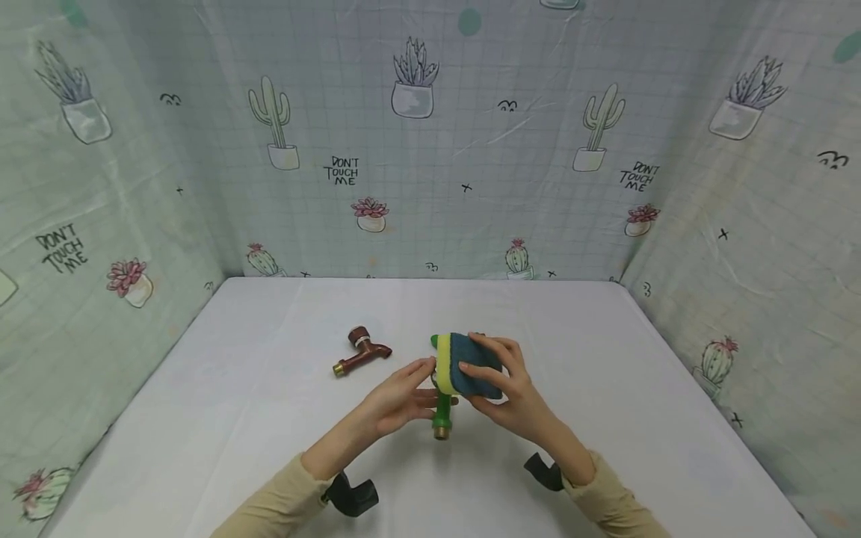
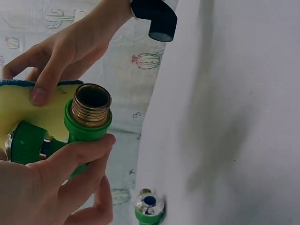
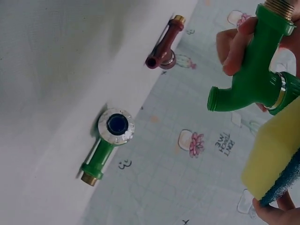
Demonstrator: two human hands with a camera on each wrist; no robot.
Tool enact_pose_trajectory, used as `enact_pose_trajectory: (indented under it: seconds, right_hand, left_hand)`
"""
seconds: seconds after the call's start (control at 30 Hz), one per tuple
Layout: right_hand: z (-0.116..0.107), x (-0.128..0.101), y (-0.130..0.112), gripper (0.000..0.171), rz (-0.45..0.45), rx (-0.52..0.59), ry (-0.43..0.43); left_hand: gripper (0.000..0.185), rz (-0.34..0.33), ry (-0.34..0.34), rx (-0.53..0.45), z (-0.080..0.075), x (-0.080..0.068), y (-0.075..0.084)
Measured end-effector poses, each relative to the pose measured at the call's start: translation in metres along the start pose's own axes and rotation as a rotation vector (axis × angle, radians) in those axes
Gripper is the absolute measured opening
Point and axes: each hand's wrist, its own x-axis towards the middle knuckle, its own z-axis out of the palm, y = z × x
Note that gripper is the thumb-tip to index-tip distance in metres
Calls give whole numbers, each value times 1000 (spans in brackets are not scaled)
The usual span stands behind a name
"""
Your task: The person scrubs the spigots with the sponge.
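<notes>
My left hand (image 1: 401, 397) holds a green tap (image 1: 442, 412) by its body, with the brass threaded end pointing toward me. In the left wrist view the thread (image 2: 91, 110) shows large and hollow. My right hand (image 1: 509, 385) grips a sponge (image 1: 474, 366) by its dark blue scouring side, fingers spread over it. The yellow side (image 3: 274, 147) faces the tap and lies right at its handle end. The tap's curved spout (image 3: 222, 98) shows in the right wrist view. Much of the tap is hidden behind the sponge in the head view.
A brown-red tap (image 1: 363, 351) lies on the white table (image 1: 269, 418) left of the hands. Another green tap (image 3: 99, 157) with a silver and blue knob lies on the table. Black curved pieces (image 1: 353, 495) sit at both wrists. Patterned cloth (image 1: 430, 187) walls surround the table.
</notes>
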Motion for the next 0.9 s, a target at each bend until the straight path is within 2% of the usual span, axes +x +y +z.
enact_pose_trajectory:
  seconds: [0.13, 0.33, 0.5, 0.73, 0.9]
  right_hand:
    - [2, -2, 0, 38, 39, 0, -23]
    - [2, -4, 2, 39, 79, -20, -41]
    - [0, -9, 10, 38, 100, -69, -64]
    - [-4, -16, 27, 50, 166, -156, -89]
    - [-1, -17, 25, 51, 159, -100, -111]
  left_hand:
    - [62, -21, -38, -17, 0, -2, -3]
    - [61, -17, -70, -26, -7, 0, -7]
    - [59, 17, -94, -54, -14, -3, -4]
    - [66, 45, -71, -20, -19, -7, -3]
    - [64, 43, -45, -39, -22, -7, -5]
